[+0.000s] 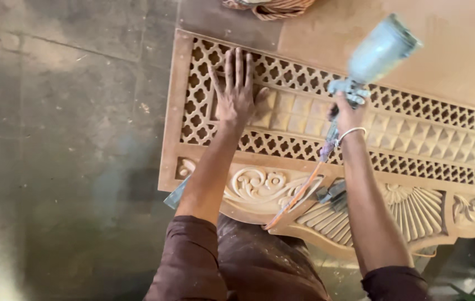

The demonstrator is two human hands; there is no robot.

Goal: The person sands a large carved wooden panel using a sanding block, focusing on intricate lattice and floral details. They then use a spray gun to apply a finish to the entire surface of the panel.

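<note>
1. My left hand (236, 95) lies flat, fingers released, on the carved panel (282, 111) at 11 o'clock.
2. My right hand (347, 114) grips the spray gun (374, 58) at 1 o'clock.
3. Judged: gun rigid, top-heavy; hold the handle. The fretwork looks fragile.

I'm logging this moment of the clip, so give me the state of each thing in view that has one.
Left hand: open, flat on the panel.
Right hand: closed round the spray gun.
Spray gun: held above the panel, cup uppermost, tilted.
Carved wooden panel: lying flat, bare and unpainted.
Orange hose: hanging slack from the gun.
</note>
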